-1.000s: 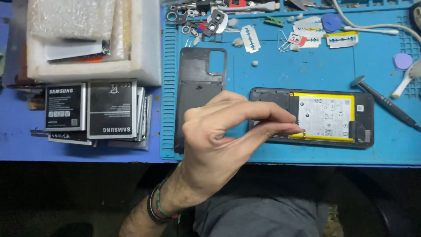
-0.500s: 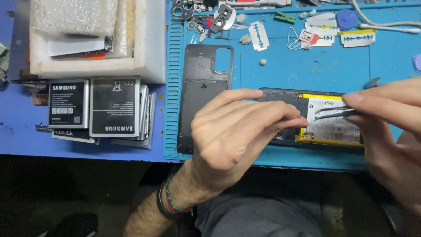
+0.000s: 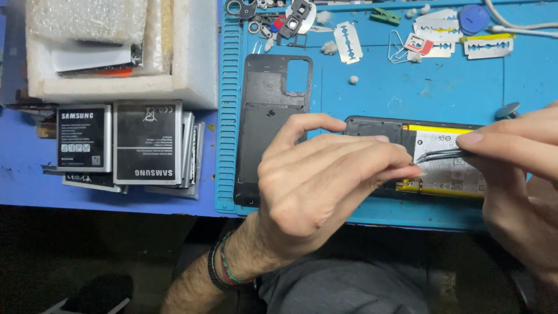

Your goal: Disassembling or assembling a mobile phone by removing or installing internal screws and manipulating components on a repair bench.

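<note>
Head view lets us look straight down on our left hand (image 3: pixel 325 186), curled over the near end of an opened phone (image 3: pixel 378 131) that lies flat on a ribbed blue work mat (image 3: pixel 372 93). We see the phone's dark plastic frame and, inside it, a flat battery (image 3: pixel 447 168) with a white label and yellow edging. Our left fingers (image 3: pixel 360 154) are drawn together, their tips pressed on the phone beside the battery's end; what lies under the tips we cannot tell. Our right hand (image 3: pixel 517 174) comes in from the right edge and pinches a pair of thin metal tweezers (image 3: pixel 439 154) between thumb and forefinger, the tips pointing left and meeting the left fingertips over the battery. Just left of that grip lies the phone's matte black back cover (image 3: pixel 270 116), rectangular with a camera cut-out, touching nothing we hold. Beyond the grip, the mat's far side carries razor blades (image 3: pixel 349 49), a paper clip (image 3: pixel 398 49) and small loose parts, with open mat between them and the phone. Further left, off the mat, sits a stack of grey batteries (image 3: pixel 145 142) and a white foam box (image 3: pixel 192 58). The mat's near edge runs just under our left wrist, which wears cord bracelets (image 3: pixel 224 267).
</note>
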